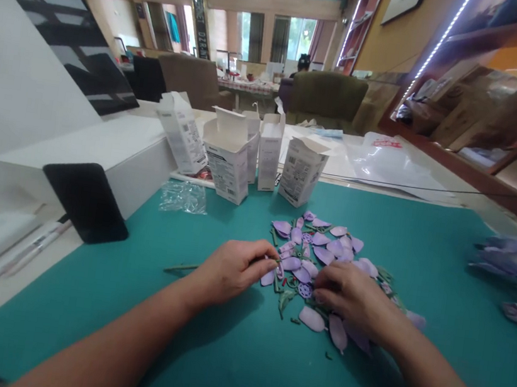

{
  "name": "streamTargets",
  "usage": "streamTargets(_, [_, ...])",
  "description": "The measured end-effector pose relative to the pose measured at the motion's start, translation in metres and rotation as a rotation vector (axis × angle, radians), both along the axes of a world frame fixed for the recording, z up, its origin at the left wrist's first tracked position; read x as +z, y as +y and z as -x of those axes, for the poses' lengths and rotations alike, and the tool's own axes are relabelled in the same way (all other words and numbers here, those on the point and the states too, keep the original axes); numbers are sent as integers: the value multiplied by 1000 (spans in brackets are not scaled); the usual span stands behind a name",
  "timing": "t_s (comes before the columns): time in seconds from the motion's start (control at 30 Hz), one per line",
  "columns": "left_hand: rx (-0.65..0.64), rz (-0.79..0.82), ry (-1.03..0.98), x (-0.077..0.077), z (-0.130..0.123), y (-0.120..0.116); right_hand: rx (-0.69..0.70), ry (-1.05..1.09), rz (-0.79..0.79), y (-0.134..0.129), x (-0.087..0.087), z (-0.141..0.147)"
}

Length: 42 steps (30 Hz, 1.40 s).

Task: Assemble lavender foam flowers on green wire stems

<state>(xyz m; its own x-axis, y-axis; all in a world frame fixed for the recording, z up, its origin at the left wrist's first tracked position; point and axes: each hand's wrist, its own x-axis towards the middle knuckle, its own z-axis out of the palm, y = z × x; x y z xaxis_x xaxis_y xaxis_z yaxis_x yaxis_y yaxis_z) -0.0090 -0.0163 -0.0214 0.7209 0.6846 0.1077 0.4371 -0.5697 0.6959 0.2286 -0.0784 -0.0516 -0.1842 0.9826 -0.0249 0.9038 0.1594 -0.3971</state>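
Several purple petals and small green parts lie in a loose pile on the green mat. At the pile's left edge is my left hand, its thumb and forefinger pinched on a thin green piece. A green stem lies on the mat, partly behind that arm. My right hand reaches into the pile from the right with its fingers curled down among the petals. What those fingers hold, if anything, is hidden.
Open white boxes stand behind the pile, with clear crinkled plastic to their left. A black phone-like panel leans against a white box. Purple flowers lie at the far right. A person sits in the background.
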Motion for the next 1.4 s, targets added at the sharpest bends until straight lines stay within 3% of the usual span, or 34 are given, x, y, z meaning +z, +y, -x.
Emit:
streamTargets(0.33, [-55,-47,-7,2,1,-3,34,-80,19,-2,-5,-4])
streamTargets(0.67, [-61,-29,-4,0,0,-2,-51,-115,18,-1,-6,-27])
streamTargets(1.07, [-1,-68,-88,-2,-2,-1,-106,-26,-143,2,-2,-21])
streamTargets(1.4, [13,-85,-88,-4,-2,0,42,-5,-347,13,-23,-3])
